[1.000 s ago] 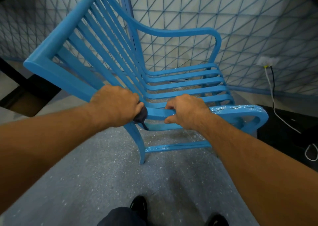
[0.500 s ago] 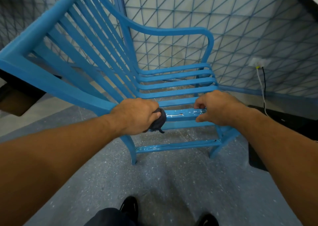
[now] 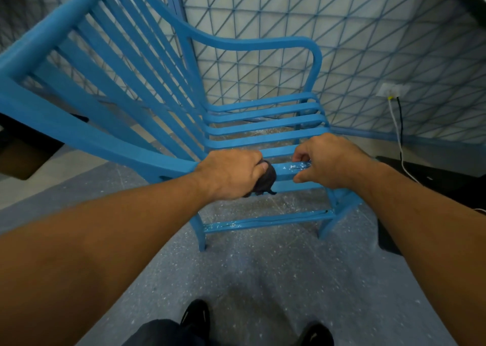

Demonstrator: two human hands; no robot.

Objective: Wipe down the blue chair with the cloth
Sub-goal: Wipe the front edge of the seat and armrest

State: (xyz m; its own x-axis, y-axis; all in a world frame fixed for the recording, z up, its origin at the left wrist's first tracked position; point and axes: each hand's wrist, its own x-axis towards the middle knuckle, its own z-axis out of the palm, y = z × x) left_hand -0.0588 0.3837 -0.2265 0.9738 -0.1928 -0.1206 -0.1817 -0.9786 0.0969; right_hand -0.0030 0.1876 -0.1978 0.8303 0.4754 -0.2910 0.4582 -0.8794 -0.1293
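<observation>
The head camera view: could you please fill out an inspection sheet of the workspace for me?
Surface: grey speckled floor, with pale flecks.
Job's things: blue chair stands on the floor, with white streaks on a front seat slat; dark cloth is balled up against that slat.
Clutter: brown thing at the left edge, too blurred to identify.
Grippers: left hand grips the cloth; right hand pinches the same slat beside it.
Cables: a white and a black cable hang from a wall socket.
Surroundings: wall with a blue lattice pattern; the person's dark shoes at the bottom.
</observation>
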